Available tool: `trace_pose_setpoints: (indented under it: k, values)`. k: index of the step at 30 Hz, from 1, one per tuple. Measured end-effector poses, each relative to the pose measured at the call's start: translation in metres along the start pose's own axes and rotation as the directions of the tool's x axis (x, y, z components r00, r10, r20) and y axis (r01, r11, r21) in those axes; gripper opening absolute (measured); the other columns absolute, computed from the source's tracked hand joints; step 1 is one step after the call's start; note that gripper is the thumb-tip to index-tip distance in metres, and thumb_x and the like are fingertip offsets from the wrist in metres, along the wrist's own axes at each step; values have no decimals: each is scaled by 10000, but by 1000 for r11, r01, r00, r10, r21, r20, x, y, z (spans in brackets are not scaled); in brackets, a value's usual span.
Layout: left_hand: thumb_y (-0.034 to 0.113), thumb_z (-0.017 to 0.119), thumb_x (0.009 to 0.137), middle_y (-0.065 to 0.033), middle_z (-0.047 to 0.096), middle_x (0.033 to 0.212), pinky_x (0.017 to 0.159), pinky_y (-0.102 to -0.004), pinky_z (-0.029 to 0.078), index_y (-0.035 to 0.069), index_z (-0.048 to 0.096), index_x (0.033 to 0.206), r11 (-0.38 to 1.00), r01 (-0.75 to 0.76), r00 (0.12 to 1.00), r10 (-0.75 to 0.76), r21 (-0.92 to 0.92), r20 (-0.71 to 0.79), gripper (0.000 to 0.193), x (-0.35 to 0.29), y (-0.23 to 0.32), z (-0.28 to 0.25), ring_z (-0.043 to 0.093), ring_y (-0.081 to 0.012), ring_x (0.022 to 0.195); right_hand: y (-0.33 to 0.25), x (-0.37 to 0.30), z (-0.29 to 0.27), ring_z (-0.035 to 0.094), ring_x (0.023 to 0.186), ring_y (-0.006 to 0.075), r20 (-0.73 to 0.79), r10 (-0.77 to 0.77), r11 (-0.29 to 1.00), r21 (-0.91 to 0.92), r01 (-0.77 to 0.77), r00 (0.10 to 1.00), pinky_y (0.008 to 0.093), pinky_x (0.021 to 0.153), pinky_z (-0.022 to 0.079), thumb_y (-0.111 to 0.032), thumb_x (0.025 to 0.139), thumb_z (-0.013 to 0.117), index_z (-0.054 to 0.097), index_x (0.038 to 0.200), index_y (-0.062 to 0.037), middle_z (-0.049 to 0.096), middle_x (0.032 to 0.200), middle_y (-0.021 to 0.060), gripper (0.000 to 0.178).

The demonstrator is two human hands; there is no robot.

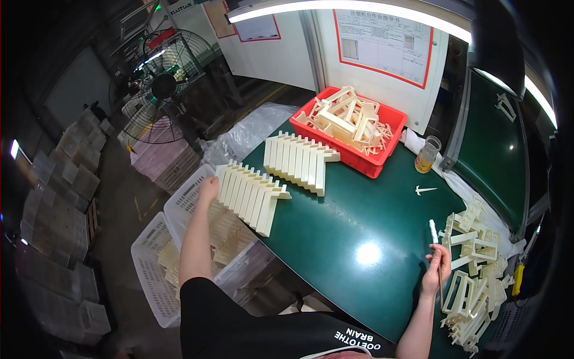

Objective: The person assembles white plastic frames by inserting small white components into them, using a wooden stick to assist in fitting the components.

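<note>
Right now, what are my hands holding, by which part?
Right hand: white-tipped stick, just below the white end. Left hand: at the cream parts, grip unclear.

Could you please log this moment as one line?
left hand: at near stack; right hand: holding stick; far stack: beside red bin; loose parts: table's right side

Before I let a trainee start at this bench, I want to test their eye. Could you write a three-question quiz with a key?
1. What does the right hand hold?
2. In the picture, where does the clear container stand: a) left of the red bin, b) right of it, c) inside it?
3. True or false: the left hand is inside the red bin.

Key:
1. A slim stick with a white upper end.
2. b
3. False; it is at the left end of a row of cream parts.
</note>
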State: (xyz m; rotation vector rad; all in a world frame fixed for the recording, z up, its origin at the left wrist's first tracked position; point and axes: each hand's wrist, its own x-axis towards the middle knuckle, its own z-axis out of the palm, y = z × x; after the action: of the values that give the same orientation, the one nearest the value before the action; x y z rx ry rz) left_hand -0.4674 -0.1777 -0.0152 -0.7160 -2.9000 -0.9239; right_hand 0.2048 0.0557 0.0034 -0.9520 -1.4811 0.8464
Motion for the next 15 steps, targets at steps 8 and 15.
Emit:
trace_pose_setpoints:
  k: [8,15]
  values:
    - [324,468,929,-211,643,1061,862,-446,464,77,603,1162,998,-31,998,28,-54,-48,366,-53,22,10,596,-384,1020,-22,17,-41,544,967,330,-35,-233,549,-830,102,972,435,842,408,-131,815,683,575,1042,-65,593,974,130,260]
    - [242,539,921,-149,643,1081,865,-372,467,55,522,1274,961,119,993,-109,-249,54,399,-85,58,13,624,-273,967,-21,11,-39,557,941,263,84,-13,394,-915,82,996,413,858,367,-60,775,676,545,968,-86,580,918,75,235]
